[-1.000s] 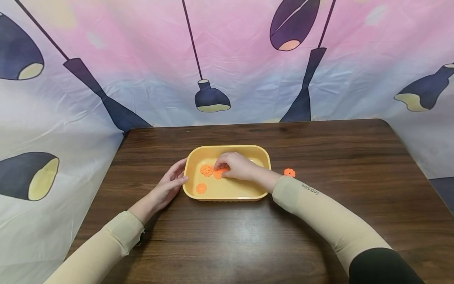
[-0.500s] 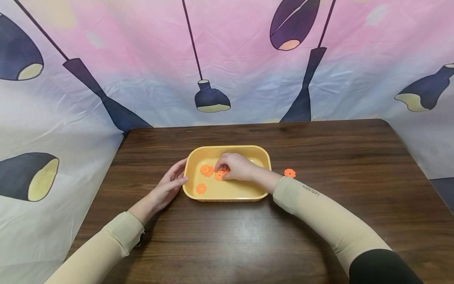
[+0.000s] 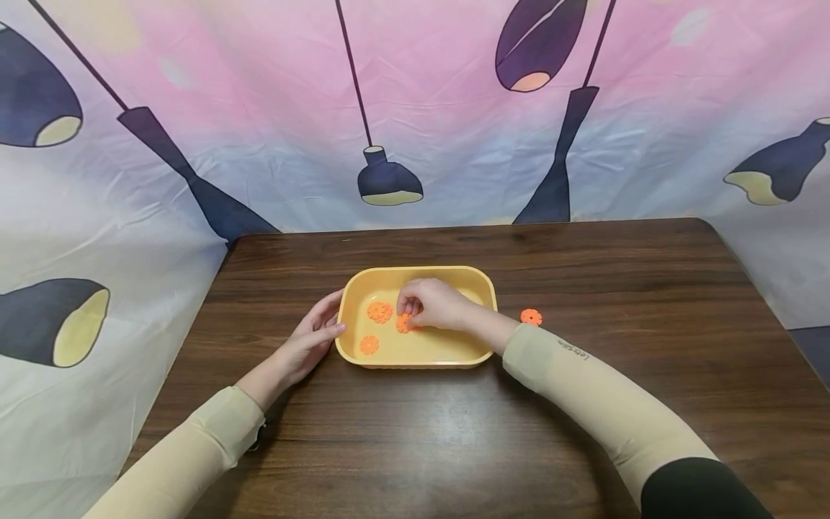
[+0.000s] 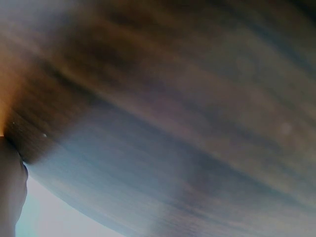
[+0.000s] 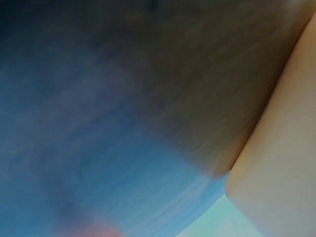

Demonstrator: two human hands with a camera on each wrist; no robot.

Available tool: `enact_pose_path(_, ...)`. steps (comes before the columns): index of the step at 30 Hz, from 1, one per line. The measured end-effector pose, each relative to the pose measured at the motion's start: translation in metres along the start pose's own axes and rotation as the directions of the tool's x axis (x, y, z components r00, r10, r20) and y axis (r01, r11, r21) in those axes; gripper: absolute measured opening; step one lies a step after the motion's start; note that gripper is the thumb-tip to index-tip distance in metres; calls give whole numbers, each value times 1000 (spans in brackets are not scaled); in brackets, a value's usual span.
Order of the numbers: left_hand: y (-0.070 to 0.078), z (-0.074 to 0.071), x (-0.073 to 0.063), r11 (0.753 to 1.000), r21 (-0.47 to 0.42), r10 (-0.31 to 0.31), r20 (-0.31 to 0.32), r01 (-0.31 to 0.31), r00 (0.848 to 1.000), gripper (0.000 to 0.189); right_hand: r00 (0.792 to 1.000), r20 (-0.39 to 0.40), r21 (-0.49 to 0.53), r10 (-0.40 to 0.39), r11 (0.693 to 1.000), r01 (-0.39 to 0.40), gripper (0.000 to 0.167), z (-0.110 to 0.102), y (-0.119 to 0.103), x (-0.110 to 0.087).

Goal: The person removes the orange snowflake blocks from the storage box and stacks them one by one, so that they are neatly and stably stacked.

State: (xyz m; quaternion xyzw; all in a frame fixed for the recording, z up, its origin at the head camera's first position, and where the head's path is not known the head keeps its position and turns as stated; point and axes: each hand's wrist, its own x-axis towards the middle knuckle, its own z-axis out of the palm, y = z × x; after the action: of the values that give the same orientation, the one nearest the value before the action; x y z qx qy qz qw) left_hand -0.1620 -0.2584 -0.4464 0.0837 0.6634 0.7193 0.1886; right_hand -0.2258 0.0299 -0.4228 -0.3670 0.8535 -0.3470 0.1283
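Observation:
On the table sits a yellow plastic tray [image 3: 415, 363], rounded at its corners. My left hand [image 3: 302, 347] grips its left end, thumb on the rim and fingers along the outside wall. Inside the tray, my right hand [image 3: 437, 303] pinches an orange flower-shaped disc [image 3: 403, 324] between fingers and thumb; the fingers cover part of it. To its left lies a small overlapping group of similar orange discs [image 3: 380, 312]. A single orange disc [image 3: 369, 345] rests nearer the tray's front left corner. Part of the left hand [image 4: 11, 190] shows at the edge of the left wrist view.
Outside the tray, right of it and just beyond the right forearm, one more orange disc [image 3: 531, 317] lies on the brown wooden table [image 3: 415, 432]. A printed cloth [image 3: 441, 108] hangs behind the table. Both wrist views mostly show blurred tabletop.
My right hand has shifted slightly right inside the tray, and the pinched disc has come away from the group on the left. My left hand keeps its hold on the tray.

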Motion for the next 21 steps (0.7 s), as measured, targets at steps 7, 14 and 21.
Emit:
enact_pose_path(7, 0, 2, 0, 1000, -10, 10, 1, -10, 1000, 75, 999, -30, 70, -33, 997, 35, 9, -8, -2, -5)
enact_pose_path(14, -1, 2, 0, 1000, -10, 22, 8, -21, 1000, 75, 997, -76, 123, -31, 992, 40, 9, -23, -8, -13)
enact_pose_path(21, 1, 1, 0, 1000, -10, 16, 7, -16, 1000, 75, 991, -121, 85, -57, 994, 68, 7, -40, -13, -23)
